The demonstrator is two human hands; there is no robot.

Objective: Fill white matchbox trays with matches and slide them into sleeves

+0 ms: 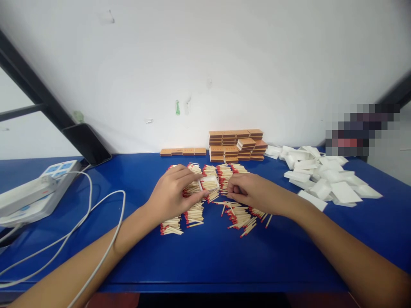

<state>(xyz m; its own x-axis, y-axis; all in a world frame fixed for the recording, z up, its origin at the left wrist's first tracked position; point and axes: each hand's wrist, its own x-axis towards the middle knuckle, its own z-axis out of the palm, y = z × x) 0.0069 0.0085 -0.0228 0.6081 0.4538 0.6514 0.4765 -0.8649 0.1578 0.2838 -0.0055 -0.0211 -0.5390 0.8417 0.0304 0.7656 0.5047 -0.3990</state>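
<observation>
My left hand (175,190) pinches a small white matchbox tray (209,183) filled with matches, between thumb and fingers, just above the spread of red-tipped matches (239,216) on the blue table (205,252). My right hand (253,192) lies knuckles up beside the tray, its fingers curled down onto the loose matches; what they grip is hidden. More match bundles (224,173) lie behind both hands.
Stacked brown matchbox sleeves (236,145) stand at the back by the wall, with a short row (183,151) to their left. A heap of white trays (324,177) lies at the right. A power strip (35,192) and white cables (96,214) lie at the left, beside a dark phone (86,143).
</observation>
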